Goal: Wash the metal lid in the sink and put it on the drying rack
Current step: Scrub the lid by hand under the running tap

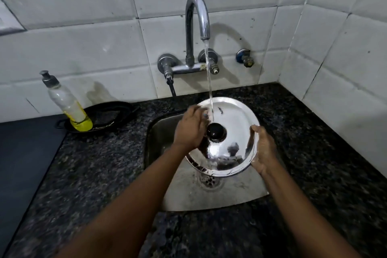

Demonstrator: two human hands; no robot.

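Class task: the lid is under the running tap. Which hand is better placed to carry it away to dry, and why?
Right, probably. The right hand grips the metal lid by its rim, while the left hand lies flat on top beside the black knob, rubbing rather than holding.

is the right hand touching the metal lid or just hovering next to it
Touching. The head view shows the right hand wrapped around the right rim of the metal lid, fingers curled over its edge, holding it tilted under the running water.

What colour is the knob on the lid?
Glossy black knob, at the middle of the shiny metal lid; the head view shows it.
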